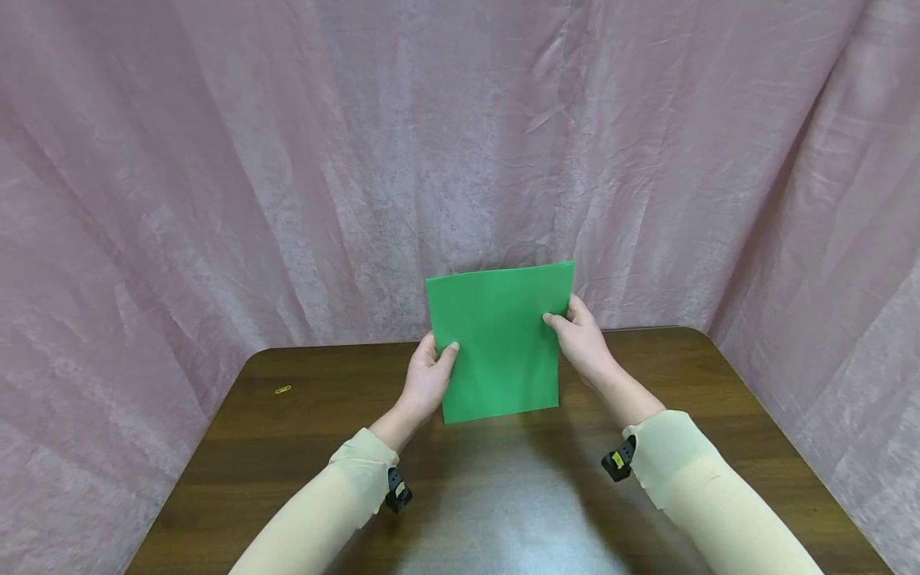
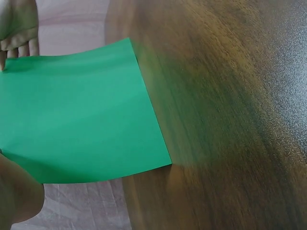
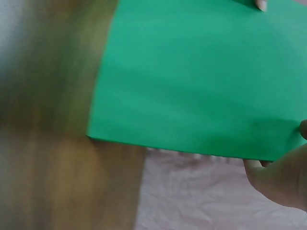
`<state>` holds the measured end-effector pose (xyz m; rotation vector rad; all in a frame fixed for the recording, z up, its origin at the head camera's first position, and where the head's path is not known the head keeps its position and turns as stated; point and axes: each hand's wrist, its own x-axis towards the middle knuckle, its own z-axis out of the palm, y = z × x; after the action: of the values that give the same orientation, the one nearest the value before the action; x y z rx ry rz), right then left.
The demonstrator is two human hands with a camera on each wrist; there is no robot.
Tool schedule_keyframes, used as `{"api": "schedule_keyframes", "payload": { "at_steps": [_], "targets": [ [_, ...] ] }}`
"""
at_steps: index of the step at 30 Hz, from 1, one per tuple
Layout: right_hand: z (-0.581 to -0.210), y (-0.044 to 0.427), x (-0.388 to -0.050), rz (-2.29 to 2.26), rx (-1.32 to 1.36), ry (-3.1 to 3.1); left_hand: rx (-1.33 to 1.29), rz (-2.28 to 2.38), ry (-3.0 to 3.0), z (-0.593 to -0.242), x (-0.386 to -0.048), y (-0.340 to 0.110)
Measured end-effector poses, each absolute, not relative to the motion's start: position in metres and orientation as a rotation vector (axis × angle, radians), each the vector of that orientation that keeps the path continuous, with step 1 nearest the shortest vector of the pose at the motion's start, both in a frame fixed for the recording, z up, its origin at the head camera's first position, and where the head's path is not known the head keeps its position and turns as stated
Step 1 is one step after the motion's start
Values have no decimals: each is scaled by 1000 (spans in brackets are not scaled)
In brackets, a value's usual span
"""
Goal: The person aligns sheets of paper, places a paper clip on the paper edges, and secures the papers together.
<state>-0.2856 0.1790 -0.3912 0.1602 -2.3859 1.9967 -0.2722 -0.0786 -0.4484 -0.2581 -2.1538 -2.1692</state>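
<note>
A plain green sheet of paper (image 1: pixel 499 343) is held up above the table, tilted toward the head camera. My left hand (image 1: pixel 427 377) pinches its left edge, thumb on the front face. On the opposite edge my right hand (image 1: pixel 582 335) pinches it a little higher up, thumb in front too. In the left wrist view the paper (image 2: pixel 86 115) bows slightly between both hands. The right wrist view shows the paper (image 3: pixel 192 86) with the right hand (image 3: pixel 283 179) at its edge. Fingers behind the sheet are mostly hidden.
A yellow paper clip (image 1: pixel 283 390) lies at the far left of the brown wooden table (image 1: pixel 287 447). Pink curtains (image 1: pixel 402 160) hang behind the table and along its sides. Each wrist carries a small black camera (image 1: pixel 398 491).
</note>
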Motion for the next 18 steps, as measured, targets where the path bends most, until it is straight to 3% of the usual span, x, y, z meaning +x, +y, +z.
{"api": "schedule_keyframes", "payload": {
  "at_steps": [8,18],
  "targets": [
    [-425,172,-280,1998,57,-2310,-253,-2190,-2123,-452,-273,-78],
    [-427,163,-271,1903,11,-2255,-285,-2195,-2092,-447,-273,-79]
  ]
}}
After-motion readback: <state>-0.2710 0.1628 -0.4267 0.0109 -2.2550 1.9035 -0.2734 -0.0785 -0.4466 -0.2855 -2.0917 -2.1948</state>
